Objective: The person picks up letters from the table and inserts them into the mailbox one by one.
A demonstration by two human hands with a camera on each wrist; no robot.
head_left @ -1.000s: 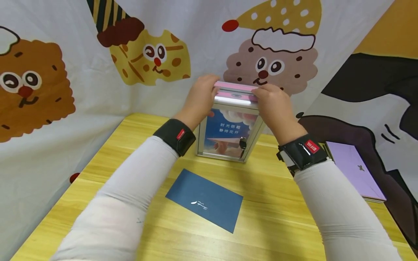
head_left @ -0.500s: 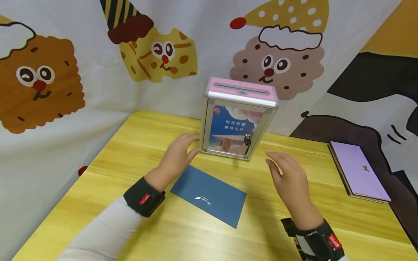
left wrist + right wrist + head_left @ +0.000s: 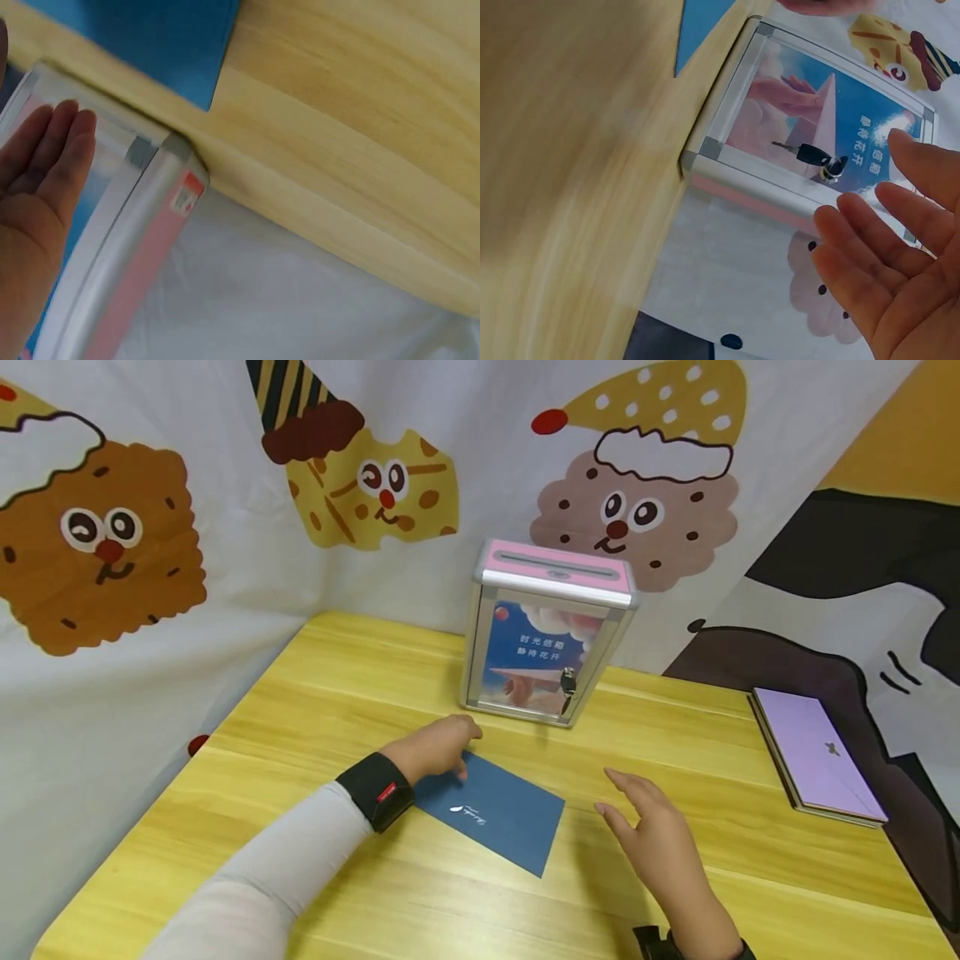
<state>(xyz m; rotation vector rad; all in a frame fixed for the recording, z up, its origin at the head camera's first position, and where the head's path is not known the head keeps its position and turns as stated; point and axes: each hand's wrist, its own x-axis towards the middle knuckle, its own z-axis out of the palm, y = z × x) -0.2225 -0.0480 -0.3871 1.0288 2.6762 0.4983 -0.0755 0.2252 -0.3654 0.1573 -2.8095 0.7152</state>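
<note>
A dark blue envelope (image 3: 498, 810) with small white script lies flat on the table. Over its far left corner is my left hand (image 3: 438, 746), fingers loosely bent; whether they touch the paper I cannot tell. Nothing is held in it. To the right of the envelope my right hand (image 3: 660, 839) hovers with thumb and fingers apart and nothing between them. Behind the envelope stands an upright metal-framed letter box (image 3: 547, 631), with a pink slotted top. A key (image 3: 810, 154) sits in the lock on its front, seen in the right wrist view.
A lilac notebook-like stack (image 3: 821, 752) lies at the table's right side. The wooden table (image 3: 337, 677) ends at a white cloth backdrop (image 3: 247, 552) printed with cartoon biscuits. The box stands close to that cloth.
Both hands have come off the top of the box and down toward me. My left hand has since moved right, over the envelope; my right hand has drawn nearer. Box and envelope keep their places.
</note>
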